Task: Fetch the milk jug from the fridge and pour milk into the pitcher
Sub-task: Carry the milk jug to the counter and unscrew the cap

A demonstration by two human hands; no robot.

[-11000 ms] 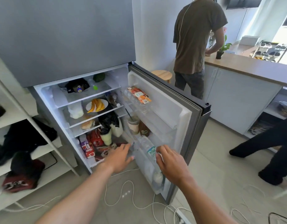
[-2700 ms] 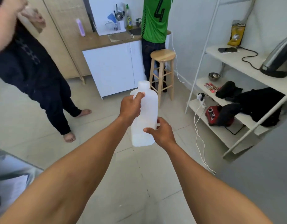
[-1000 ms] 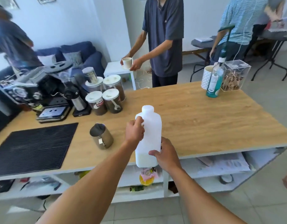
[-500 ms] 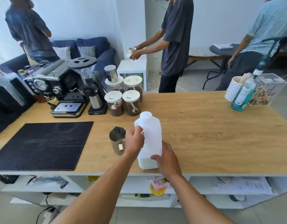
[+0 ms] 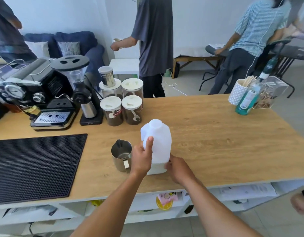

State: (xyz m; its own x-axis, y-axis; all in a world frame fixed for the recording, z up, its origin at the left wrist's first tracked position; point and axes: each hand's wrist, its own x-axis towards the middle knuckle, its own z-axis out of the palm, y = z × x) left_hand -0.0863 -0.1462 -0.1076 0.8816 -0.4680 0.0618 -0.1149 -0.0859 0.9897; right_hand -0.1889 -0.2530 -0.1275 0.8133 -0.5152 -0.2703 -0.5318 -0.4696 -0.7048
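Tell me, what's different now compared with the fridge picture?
The milk jug left the fridge and now stands by the steel pitcher on the wooden counter. Both hands took hold: left hand at the handle, right hand at the base. Cap still on; nothing poured.

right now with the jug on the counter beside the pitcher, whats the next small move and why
Probably take the cap off. The milk jug stands upright with its white cap on, the left hand at its handle and the right hand at its base. The steel pitcher sits open just to its left.
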